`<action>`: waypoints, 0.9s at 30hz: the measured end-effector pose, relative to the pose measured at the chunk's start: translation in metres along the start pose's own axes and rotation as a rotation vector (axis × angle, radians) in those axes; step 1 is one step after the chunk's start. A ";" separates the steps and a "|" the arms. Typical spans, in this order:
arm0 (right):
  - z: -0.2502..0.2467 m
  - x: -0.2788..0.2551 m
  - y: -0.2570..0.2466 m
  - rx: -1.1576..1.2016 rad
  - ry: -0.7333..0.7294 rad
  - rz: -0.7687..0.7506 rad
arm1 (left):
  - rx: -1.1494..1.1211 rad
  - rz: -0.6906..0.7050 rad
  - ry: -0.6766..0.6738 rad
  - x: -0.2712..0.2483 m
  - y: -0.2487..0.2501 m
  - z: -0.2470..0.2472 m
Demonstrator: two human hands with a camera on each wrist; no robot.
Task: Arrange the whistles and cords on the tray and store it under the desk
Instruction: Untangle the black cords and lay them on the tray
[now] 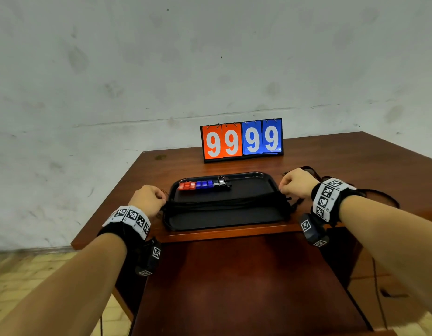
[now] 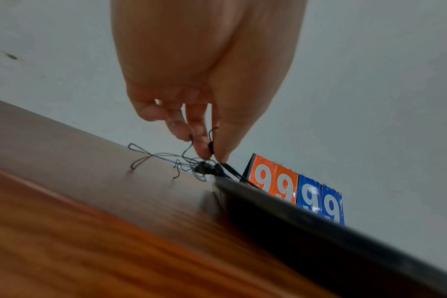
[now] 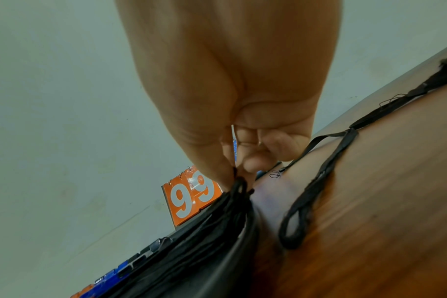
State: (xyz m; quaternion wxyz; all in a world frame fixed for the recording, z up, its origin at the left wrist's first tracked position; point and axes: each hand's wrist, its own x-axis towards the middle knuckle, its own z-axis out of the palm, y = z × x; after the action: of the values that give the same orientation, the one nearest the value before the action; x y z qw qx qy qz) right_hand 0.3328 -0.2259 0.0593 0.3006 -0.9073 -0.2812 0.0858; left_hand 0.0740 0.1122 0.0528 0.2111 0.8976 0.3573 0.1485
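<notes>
A black tray (image 1: 224, 220) lies on the wooden desk (image 1: 355, 156). A row of whistles (image 1: 204, 185), red, blue and black, lines its far side. A bundle of black cords (image 1: 224, 202) stretches across the tray's middle. My left hand (image 1: 148, 200) pinches the bundle's left end (image 2: 209, 149) at the tray's left rim (image 2: 293, 211). My right hand (image 1: 296, 183) pinches the right end (image 3: 239, 185) at the right rim. Both hands have curled fingers. More loose cords (image 3: 319, 181) lie on the desk to the right of the tray.
A flip scoreboard (image 1: 241, 140) reading 99 99 stands behind the tray near the wall. The desk's front edge (image 1: 224, 235) is just below the tray, with a dark opening under it. Thin cord loops (image 2: 151, 157) trail on the desk left of the tray.
</notes>
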 end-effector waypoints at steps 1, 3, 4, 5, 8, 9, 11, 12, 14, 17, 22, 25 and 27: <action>0.000 0.000 -0.001 -0.001 0.002 0.004 | 0.006 -0.002 -0.004 0.000 0.000 0.000; 0.001 0.001 -0.002 0.001 0.007 0.018 | 0.018 -0.003 -0.007 0.000 0.001 0.000; 0.001 0.001 -0.003 -0.001 0.007 0.020 | 0.019 -0.004 -0.010 0.001 0.001 0.000; 0.002 0.001 -0.003 -0.005 0.007 0.019 | 0.022 -0.009 -0.018 0.001 0.001 0.000; 0.004 0.001 -0.004 -0.004 0.001 0.022 | 0.025 -0.022 -0.039 0.002 0.000 0.000; 0.004 0.001 -0.004 -0.007 -0.002 0.020 | 0.029 -0.022 -0.043 0.002 -0.001 0.000; 0.005 0.001 -0.004 -0.011 -0.008 0.018 | 0.036 -0.041 -0.054 0.001 -0.001 0.000; 0.005 0.001 -0.004 -0.013 -0.010 0.019 | 0.042 -0.062 -0.052 -0.001 -0.001 0.000; 0.006 0.000 -0.004 -0.019 -0.010 0.023 | 0.064 -0.098 -0.021 -0.004 0.002 0.000; 0.003 -0.002 -0.003 -0.015 0.013 0.025 | 0.094 -0.087 0.041 -0.009 0.014 -0.003; -0.013 -0.006 0.003 0.021 0.088 0.000 | 0.053 0.043 0.046 -0.013 0.060 0.002; -0.026 -0.014 0.009 0.055 0.105 0.004 | 0.002 0.131 0.007 -0.014 0.100 0.013; -0.035 -0.019 0.015 0.091 0.106 0.012 | -0.037 0.194 -0.028 -0.015 0.128 0.024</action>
State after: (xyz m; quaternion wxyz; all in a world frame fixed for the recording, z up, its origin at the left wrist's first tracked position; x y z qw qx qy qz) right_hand 0.3349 -0.2640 0.0787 0.3554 -0.8976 -0.2554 0.0522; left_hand 0.1476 0.0107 0.0923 0.2169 0.9260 0.2628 0.1624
